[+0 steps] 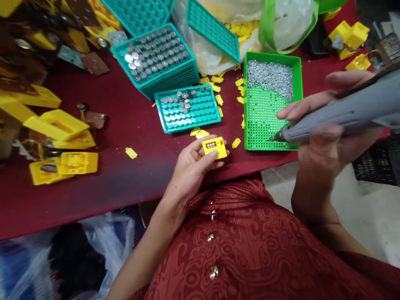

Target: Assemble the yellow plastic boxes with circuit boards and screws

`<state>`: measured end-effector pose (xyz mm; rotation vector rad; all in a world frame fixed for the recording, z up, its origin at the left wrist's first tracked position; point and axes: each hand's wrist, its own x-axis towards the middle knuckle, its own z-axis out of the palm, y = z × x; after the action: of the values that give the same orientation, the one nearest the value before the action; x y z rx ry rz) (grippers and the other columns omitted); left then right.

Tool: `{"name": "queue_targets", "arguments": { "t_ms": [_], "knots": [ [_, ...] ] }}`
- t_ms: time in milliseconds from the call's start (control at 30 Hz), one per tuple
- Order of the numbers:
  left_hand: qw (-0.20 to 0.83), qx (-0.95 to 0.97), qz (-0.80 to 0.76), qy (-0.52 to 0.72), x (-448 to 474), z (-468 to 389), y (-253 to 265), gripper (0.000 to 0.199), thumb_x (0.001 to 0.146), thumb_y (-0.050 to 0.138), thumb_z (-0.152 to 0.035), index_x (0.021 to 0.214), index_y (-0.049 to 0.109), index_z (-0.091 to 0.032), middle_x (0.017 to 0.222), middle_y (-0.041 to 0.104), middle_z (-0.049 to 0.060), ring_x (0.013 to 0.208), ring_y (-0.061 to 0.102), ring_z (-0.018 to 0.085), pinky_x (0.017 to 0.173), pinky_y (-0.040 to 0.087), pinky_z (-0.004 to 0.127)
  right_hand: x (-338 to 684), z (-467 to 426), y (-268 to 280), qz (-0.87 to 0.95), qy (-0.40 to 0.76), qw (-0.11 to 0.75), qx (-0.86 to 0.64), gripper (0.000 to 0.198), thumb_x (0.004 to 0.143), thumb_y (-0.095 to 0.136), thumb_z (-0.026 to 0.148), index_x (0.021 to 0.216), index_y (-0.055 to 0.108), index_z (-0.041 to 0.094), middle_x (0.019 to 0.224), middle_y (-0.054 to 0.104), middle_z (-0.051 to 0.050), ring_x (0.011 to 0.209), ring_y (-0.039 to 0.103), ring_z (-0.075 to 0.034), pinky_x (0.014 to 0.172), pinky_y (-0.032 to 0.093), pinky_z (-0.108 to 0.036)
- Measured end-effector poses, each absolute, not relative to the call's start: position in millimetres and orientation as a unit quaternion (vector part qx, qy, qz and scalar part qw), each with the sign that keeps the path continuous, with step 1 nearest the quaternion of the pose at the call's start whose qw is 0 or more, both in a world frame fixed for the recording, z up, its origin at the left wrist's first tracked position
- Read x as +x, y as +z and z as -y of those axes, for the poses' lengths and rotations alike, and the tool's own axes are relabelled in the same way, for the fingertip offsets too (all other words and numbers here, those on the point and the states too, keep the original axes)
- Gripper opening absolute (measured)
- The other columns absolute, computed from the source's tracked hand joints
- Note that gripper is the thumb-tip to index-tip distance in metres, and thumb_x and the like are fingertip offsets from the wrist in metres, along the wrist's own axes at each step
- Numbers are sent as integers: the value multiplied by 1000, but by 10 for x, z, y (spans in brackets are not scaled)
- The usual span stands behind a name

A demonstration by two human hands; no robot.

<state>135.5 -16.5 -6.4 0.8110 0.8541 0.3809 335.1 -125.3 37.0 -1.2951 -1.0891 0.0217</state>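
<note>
Between the thumb and fingers of my left hand (195, 162) is a small yellow plastic case (220, 149), with a row of button cells showing in its slot. My right hand (325, 137) is wrapped round a grey electric screwdriver (340, 109), slanting down to the left. Its bit tip is over the perforated floor of a green basket (246, 104); whether it touches cannot be made out. Small silver screws (270, 77) are heaped at the basket's far end. Beyond my left hand lies a teal tray (200, 117) partly filled with button cells (184, 102).
A stack of teal trays (168, 75) full of cells stands behind. Yellow covers (219, 100) are scattered between tray and basket. Yellow housings with wires (62, 133) crowd the left of the red table (125, 187). A green-handled bag (267, 29) sits at the back.
</note>
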Motion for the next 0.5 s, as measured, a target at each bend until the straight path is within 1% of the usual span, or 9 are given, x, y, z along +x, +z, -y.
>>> {"name": "queue_targets", "arguments": {
  "t_ms": [33,67,133,167,200,267,333,400,500],
  "knots": [
    [814,379,-402,180,1370,169,-86,48,74,98,-28,113,74,-16,112,85,9,90,83,19,68,68,21,3352,1138,311,473,-12,709,-523,32,98,79,51,122,74,30,110,65,0,77,69,-10,67,59,-29],
    [814,377,-403,182,1382,172,-110,50,73,98,-28,114,74,-16,111,85,8,89,83,18,68,68,21,3353,1041,266,461,-19,737,-494,31,97,81,48,118,74,26,98,64,1,67,65,-8,59,55,-27],
    [815,372,-403,186,1399,171,-155,54,71,99,-28,116,73,-16,110,85,8,88,83,18,67,68,21,3360,903,219,438,-21,745,-503,33,98,79,51,110,69,22,80,58,4,59,60,-8,48,46,-24],
    [816,368,-403,188,1404,170,-174,55,70,99,-29,117,73,-16,111,85,8,89,83,18,67,68,21,3364,858,209,423,-30,742,-519,35,99,77,53,105,65,21,76,56,4,57,59,-8,46,42,-24],
    [817,367,-403,190,1407,167,-191,56,70,100,-30,117,73,-17,112,85,8,89,83,18,67,68,21,3368,826,202,412,-46,744,-524,38,99,76,56,101,62,21,74,56,5,54,58,-8,45,40,-24],
    [816,370,-401,190,1409,164,-213,55,71,100,-32,117,73,-17,114,85,8,91,83,19,67,68,21,3370,788,184,398,-56,752,-522,46,97,76,62,96,57,21,70,55,5,53,58,-9,47,42,-27],
    [815,376,-399,188,1407,163,-223,54,71,99,-33,117,73,-18,113,85,7,90,82,18,67,68,21,3363,766,149,395,-23,764,-510,50,95,76,66,98,56,21,68,56,5,52,57,-10,48,43,-29],
    [814,376,-400,191,1404,165,-227,53,71,99,-32,116,74,-18,110,84,6,90,81,17,67,67,21,3352,745,99,401,7,772,-493,52,97,71,69,104,57,20,67,56,5,49,52,-10,44,38,-29],
    [814,369,-403,194,1400,170,-222,52,72,99,-30,116,74,-18,110,84,6,91,80,17,67,68,22,3343,700,21,408,0,761,-504,56,99,60,78,109,54,23,64,51,8,44,45,-8,38,34,-27]
  ]
}}
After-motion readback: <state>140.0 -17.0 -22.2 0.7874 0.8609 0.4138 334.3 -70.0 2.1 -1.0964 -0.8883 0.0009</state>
